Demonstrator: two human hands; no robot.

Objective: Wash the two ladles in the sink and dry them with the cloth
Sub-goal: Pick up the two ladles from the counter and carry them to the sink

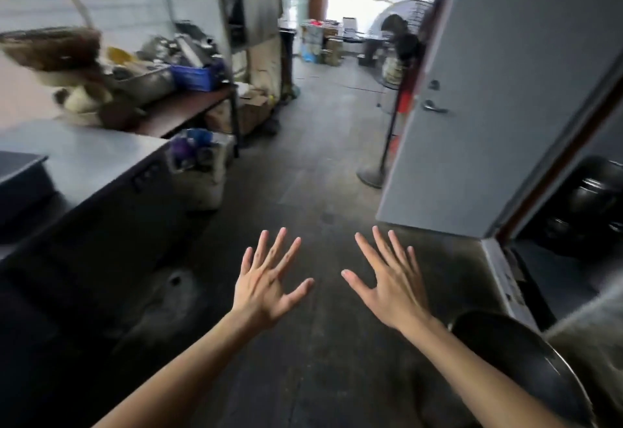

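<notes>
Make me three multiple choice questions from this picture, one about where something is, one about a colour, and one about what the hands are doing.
1. Where does the grey door with the metal lever handle stand?
A. right of the hands
B. left of the hands
C. behind the counter

2. What colour is the plastic crate on the dark table?
A. red
B. blue
C. green

3. How are the left hand and the right hand?
A. gripping ladles
B. fists
C. spread open, empty

Answers: 1 A, it fills the right side. 2 B, plainly blue. 3 C, fingers straight, nothing held.
</notes>
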